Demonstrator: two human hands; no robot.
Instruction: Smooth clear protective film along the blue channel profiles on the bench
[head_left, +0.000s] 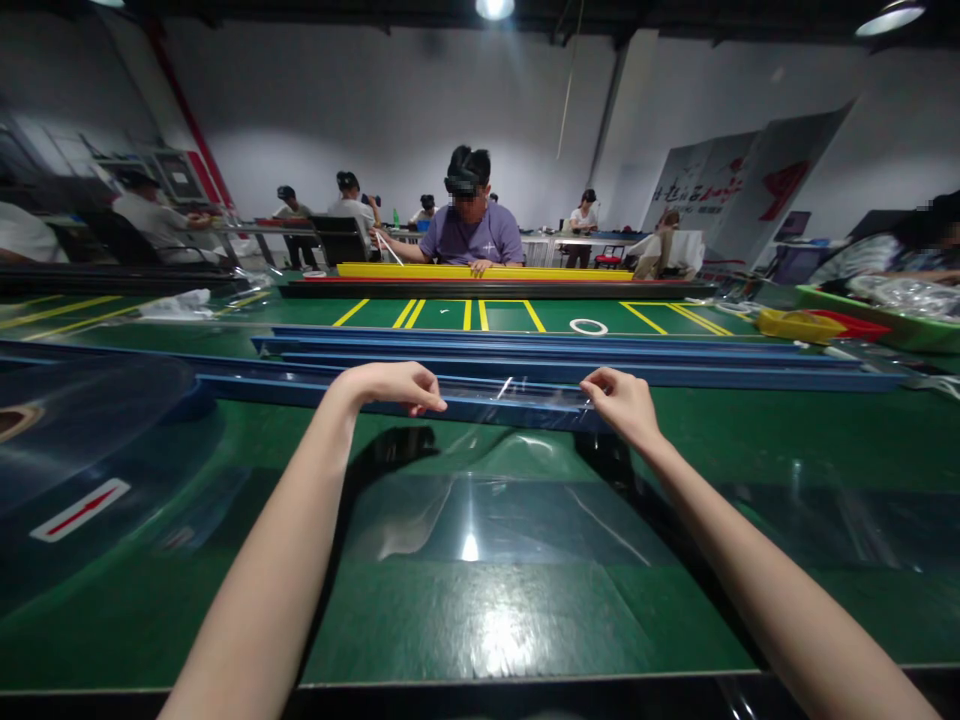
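My left hand (394, 386) and my right hand (622, 403) both reach forward over a green table (480, 620). Each is closed in a pinch on the far edge of a clear plastic film (495, 500) that lies in front of me. The film's edge sits against a long blue strip (525, 405) running across the table. More blue strips (540, 355) lie just behind it, side by side.
A person in a purple shirt (471, 235) sits opposite with yellow strips (484, 271) and a dark strip (487, 290). A white ring (588, 326) lies on the table. A yellow and red tray (810, 324) sits right. Clear film sheets (82, 420) lie left.
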